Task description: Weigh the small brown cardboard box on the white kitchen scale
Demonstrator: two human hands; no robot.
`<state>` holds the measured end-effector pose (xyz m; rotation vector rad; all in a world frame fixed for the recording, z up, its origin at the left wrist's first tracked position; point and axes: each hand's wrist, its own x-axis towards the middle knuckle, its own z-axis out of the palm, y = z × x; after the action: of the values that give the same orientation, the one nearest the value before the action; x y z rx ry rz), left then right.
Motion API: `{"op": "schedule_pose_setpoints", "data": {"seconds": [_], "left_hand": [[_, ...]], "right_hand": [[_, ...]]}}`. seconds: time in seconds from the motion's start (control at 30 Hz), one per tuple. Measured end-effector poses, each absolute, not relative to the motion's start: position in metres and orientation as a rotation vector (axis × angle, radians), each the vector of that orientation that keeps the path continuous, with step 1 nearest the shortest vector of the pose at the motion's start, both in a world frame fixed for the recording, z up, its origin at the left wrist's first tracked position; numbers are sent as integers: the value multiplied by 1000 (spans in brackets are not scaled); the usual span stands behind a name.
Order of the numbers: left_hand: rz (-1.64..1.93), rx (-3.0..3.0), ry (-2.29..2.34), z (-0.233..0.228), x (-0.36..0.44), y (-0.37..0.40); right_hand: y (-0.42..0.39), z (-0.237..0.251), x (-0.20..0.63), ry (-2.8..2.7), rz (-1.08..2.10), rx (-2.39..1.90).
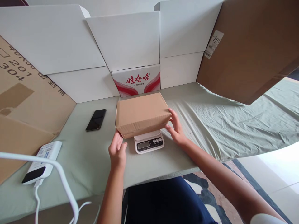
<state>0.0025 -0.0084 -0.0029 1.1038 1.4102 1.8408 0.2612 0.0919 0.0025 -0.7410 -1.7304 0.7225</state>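
Note:
A closed brown cardboard box is over a white digital kitchen scale, covering most of its platform. I cannot tell whether the scale bears the box's full weight. The scale's small display looks blank, and its buttons face me. My left hand grips the box at its near left corner, fingers reaching under and along the side, thumb apart. On the other side, my right hand holds the near right corner with fingers curled around it. Some fingertips of both hands are hidden by the box.
A black smartphone lies left of the box. Farther left are a white power bank and a white cable looping across the foreground. White cartons form a wall behind; large brown cardboard stands at right and left.

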Motion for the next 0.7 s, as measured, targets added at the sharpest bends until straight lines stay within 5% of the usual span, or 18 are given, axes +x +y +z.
{"op": "schedule_pose_setpoints", "data": {"seconds": [0.3, 0.7], "left_hand": [[2127, 1230, 1370, -3, -11, -8], [1850, 1133, 1432, -10, -3, -6]], "right_hand": [[97, 7, 266, -1550, 660, -783], [96, 6, 262, -1679, 807, -737]]}}
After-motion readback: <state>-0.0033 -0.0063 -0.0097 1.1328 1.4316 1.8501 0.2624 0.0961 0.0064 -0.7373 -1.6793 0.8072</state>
